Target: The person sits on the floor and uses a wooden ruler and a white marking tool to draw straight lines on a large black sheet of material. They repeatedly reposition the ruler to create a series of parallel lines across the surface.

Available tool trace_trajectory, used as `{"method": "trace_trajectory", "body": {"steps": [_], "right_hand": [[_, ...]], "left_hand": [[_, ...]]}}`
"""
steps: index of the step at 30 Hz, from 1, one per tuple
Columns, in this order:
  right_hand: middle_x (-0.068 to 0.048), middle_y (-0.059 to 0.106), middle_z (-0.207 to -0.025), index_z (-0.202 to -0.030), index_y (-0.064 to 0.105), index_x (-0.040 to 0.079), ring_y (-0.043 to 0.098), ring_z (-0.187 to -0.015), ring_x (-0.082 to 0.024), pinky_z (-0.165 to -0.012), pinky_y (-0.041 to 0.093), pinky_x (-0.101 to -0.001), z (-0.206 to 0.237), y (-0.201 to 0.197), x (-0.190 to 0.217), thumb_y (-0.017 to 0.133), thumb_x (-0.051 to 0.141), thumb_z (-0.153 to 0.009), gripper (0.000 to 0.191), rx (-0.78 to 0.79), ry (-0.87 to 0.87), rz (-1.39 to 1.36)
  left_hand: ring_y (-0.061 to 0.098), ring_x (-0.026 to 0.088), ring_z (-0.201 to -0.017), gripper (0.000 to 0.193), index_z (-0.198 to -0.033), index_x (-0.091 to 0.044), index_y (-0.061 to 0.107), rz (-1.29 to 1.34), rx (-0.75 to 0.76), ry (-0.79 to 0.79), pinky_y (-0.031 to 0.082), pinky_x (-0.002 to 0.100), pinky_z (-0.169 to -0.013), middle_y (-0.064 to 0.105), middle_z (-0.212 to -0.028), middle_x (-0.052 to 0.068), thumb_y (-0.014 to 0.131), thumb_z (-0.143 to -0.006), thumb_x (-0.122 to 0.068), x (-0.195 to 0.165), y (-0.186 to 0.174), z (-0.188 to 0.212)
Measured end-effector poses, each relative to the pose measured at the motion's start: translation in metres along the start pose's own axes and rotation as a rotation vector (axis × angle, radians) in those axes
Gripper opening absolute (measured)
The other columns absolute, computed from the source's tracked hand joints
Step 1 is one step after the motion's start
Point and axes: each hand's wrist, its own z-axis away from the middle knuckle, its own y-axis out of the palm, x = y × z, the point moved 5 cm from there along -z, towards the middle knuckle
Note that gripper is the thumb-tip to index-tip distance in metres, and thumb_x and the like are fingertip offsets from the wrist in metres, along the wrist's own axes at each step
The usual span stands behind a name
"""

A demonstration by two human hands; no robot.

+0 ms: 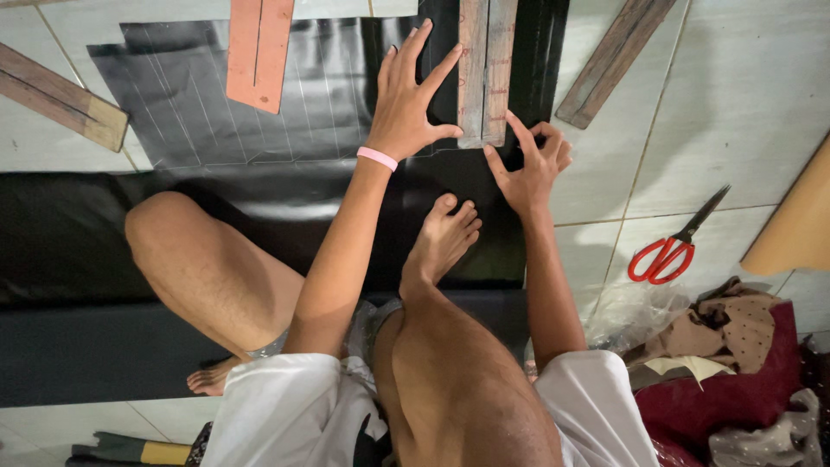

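My left hand (408,95), with a pink band at the wrist, lies flat with fingers spread on a black sheet (199,104) marked with pale lines, pressing against the left edge of a wooden ruler strip (484,69). My right hand (527,164) sits at the strip's near end with fingers curled, thumb and forefinger at its corner; whether it holds a small tool is unclear. My bare foot (443,238) rests on the sheet just below both hands.
An orange wooden strip (257,52) lies on the sheet at the back. More wooden strips lie at far left (60,97) and upper right (614,56). Red-handled scissors (674,246) rest on the tiled floor at right, near a pile of fabric (735,363).
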Motion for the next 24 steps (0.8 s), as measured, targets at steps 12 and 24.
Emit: {"method": "trace_trajectory", "body": {"steps": [12,24], "right_hand": [[-0.012,0.045,-0.129,-0.138,0.066,0.018,0.049,-0.12,-0.027,-0.103,0.043,-0.0435,-0.01,-0.005,-0.022,0.079,0.028,-0.099,0.042,-0.108,0.08,-0.291],[-0.017,0.071,-0.125,-0.136,0.061,0.001,0.073,-0.112,-0.028,-0.085,0.066,-0.0374,-0.129,-0.02,0.009,0.042,0.009,-0.116,0.028,-0.145,-0.088,-0.522]], "left_hand": [[0.018,0.037,-0.154,0.117,-0.155,-0.019,0.039,-0.196,0.088,-0.068,0.018,0.064,-0.124,0.014,-0.167,0.012,0.099,-0.059,-0.047,-0.023,-0.008,-0.013],[0.025,0.038,-0.152,0.101,-0.153,-0.037,0.046,-0.376,0.026,-0.035,0.027,0.073,-0.115,0.02,-0.167,0.006,0.091,-0.065,-0.017,-0.048,0.006,-0.02]]}}
